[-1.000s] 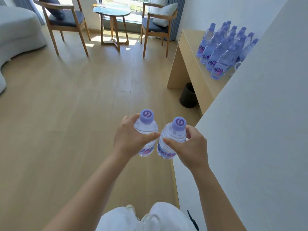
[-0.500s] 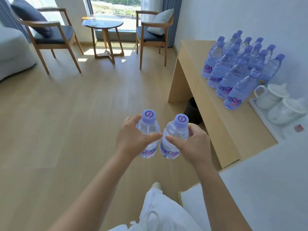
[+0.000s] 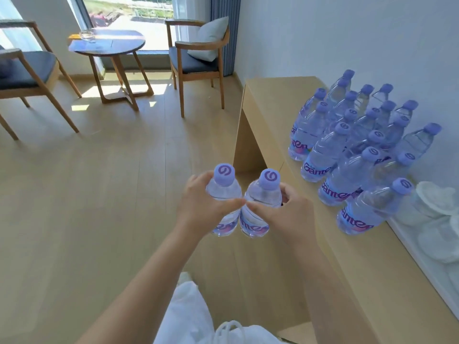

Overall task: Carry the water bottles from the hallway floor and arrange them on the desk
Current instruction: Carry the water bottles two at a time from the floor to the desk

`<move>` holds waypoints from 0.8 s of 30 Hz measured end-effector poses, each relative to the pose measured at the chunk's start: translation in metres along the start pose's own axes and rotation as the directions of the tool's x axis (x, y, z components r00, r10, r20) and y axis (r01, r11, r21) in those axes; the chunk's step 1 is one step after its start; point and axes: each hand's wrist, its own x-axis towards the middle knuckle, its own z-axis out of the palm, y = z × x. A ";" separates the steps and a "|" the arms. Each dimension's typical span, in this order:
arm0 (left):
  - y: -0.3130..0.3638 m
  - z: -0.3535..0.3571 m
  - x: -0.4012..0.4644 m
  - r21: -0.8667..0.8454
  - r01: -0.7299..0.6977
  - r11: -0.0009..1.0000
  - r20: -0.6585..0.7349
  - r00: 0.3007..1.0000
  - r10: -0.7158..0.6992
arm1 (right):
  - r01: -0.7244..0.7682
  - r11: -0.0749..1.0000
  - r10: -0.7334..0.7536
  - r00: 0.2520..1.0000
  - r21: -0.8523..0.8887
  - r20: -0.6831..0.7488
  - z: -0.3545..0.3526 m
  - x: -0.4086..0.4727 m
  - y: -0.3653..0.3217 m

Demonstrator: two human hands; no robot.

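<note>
Left hand (image 3: 201, 204) grips one Ganten water bottle (image 3: 224, 194) round its shoulder and right hand (image 3: 285, 214) grips a second (image 3: 260, 202), both upright, sides touching, carried over the floor just off the desk's (image 3: 268, 100) front edge. Cluster of bottles (image 3: 352, 145) stands toward the back edge (tea set (image 3: 434, 209) at its near side). Suggested: lower each bottle straight down at the cluster's front, base flat, then release.

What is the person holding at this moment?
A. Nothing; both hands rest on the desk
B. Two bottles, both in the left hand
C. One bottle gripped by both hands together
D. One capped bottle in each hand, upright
D: the left hand grips one purple-capped bottle and the right hand grips another bottle, both upright and off the desk, where the group of bottles stands.
</note>
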 end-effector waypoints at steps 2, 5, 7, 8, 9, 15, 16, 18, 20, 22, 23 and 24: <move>0.000 0.006 0.039 -0.004 -0.012 1.000 0.025 1.000 0.012 | -0.026 1.000 0.026 0.999 -0.005 -0.026 0.010 0.033 -0.002; 0.000 0.013 0.105 0.018 -0.040 0.999 0.055 0.998 0.039 | -0.095 0.995 0.095 0.993 0.013 -0.072 0.027 0.088 -0.004; 0.003 0.016 0.152 0.019 -0.070 0.997 0.105 0.992 0.068 | -0.135 0.991 0.137 0.984 0.021 -0.116 0.040 0.125 -0.008; 0.006 0.017 0.175 0.016 -0.084 0.996 0.133 0.988 0.081 | -0.150 0.988 0.152 0.978 0.027 -0.140 0.045 0.143 -0.010; 0.010 0.018 0.196 0.022 -0.093 0.995 0.159 0.983 0.088 | -0.166 0.986 0.169 0.973 0.029 -0.158 0.049 0.159 -0.013; 0.033 0.031 0.302 0.045 -0.150 0.988 0.287 0.949 0.131 | -0.253 0.966 0.257 0.915 0.055 -0.309 0.066 0.243 -0.024; 0.036 0.034 0.315 0.054 -0.156 0.986 0.307 0.942 0.132 | -0.266 0.962 0.271 0.906 0.062 -0.326 0.068 0.254 -0.024; 0.041 0.043 0.341 0.058 -0.159 0.986 0.344 0.930 0.130 | -0.288 0.953 0.304 0.884 0.098 -0.355 0.069 0.275 -0.022; 0.045 0.054 0.367 0.045 -0.153 0.987 0.382 0.916 0.124 | -0.306 0.944 0.330 0.858 0.123 -0.394 0.070 0.298 -0.017; 0.049 0.067 0.392 0.050 -0.169 0.984 0.420 0.898 0.133 | -0.319 0.938 0.344 0.827 0.133 -0.444 0.070 0.322 -0.009; 0.051 0.075 0.404 0.050 -0.185 0.981 0.434 0.889 0.145 | -0.324 0.936 0.349 0.810 0.137 -0.472 0.070 0.334 -0.006; 0.054 0.082 0.416 0.049 -0.199 0.979 0.445 0.882 0.157 | -0.328 0.934 0.353 0.792 0.140 -0.499 0.070 0.345 -0.003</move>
